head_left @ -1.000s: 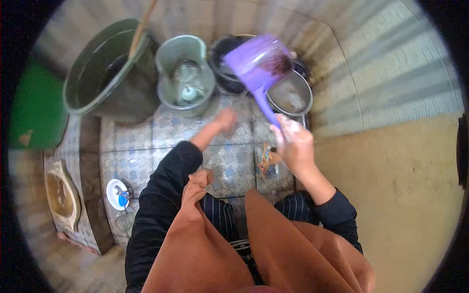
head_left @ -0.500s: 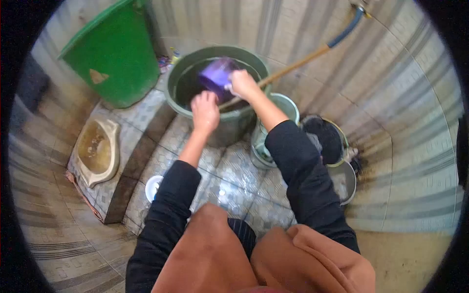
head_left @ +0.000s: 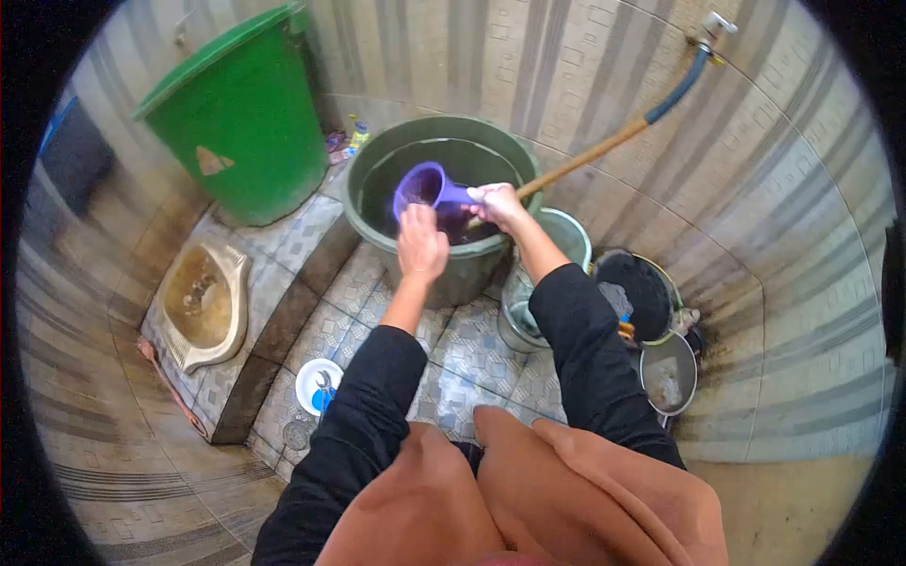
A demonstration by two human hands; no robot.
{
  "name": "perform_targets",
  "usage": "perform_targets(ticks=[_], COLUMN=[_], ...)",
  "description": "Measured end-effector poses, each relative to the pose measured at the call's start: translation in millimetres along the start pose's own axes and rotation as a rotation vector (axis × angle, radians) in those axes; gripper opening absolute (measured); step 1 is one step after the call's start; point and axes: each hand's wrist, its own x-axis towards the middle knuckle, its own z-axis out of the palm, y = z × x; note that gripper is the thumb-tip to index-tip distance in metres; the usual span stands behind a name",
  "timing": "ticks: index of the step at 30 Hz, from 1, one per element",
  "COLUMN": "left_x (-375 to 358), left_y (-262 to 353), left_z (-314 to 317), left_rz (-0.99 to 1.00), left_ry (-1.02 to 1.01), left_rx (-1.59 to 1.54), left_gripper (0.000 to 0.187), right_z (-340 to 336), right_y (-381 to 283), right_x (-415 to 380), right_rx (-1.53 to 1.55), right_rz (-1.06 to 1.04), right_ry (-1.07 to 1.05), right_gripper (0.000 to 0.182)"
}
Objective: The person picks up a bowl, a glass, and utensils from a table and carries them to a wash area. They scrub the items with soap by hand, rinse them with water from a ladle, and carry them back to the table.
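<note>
A purple dipper is tilted over the large green-grey tub, which holds dark water. My right hand is closed round the dipper's handle at the tub's right side. At the dipper's near rim is my left hand, its fingers over the edge; whether they grip it or hold anything is hidden. The hose runs down into the tub past my right hand.
A tall green bin leans at the left by a squat toilet. Right of the tub stand a pale bucket, a black basin and a metal pot. A white bowl lies on the tiled floor. A tap is on the wall.
The purple dipper has turned so its opening shows, near my left hand. The view has shifted, and more of the white bowl and the tap shows.
</note>
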Motion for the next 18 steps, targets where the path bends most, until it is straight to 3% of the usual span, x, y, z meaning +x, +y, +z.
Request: perform_targets(ticks=[4, 6, 7, 8, 10, 12, 13, 16, 18], left_x=[1, 11, 13, 16, 13, -2, -15, -71, -114], left_y=[17, 63, 95, 119, 162, 208, 228, 255, 262], left_z=[6, 7, -1, 0, 6, 10, 8, 13, 21], left_rz=[-0.313, -0.707, -0.853, -0.877, -0.844, -0.717, -0.723, -0.840, -0.861], left_ry=[-0.142, -0.446, -0.525, -0.612, -0.692, -0.709, -0.693, -0.815, -0.872], left_rx=[-0.462, -1.181, -1.314, -1.518, -1.881, -2.034, -1.941, -1.773, -1.633], left_gripper=[0.016, 0.027, 0.040, 0.051, 0.052, 0.046, 0.039, 0.041, 0.044], right_z=[-41, -62, -71, -83, -109, -125, -133, -168, -177], right_y=[-43, -52, -55, -54, -36, -13, 3, 60, 81], right_x=[-85, -130, -155, -176, -212, -249, -264, -294, -305], right_rx=[0.224, 0.269, 0.367, 0.464, 0.502, 0.593, 0.617, 0.309, 0.467], right_rz=[-0.174, -0.233, -0.266, -0.300, -0.295, -0.301, -0.273, -0.180, 0.079], right_ry=[0.020, 0.029, 0.027, 0.025, 0.001, 0.035, 0.045, 0.149, 0.262], right_gripper=[0.020, 0.022, 0.023, 0.023, 0.033, 0.034, 0.036, 0.032, 0.036])
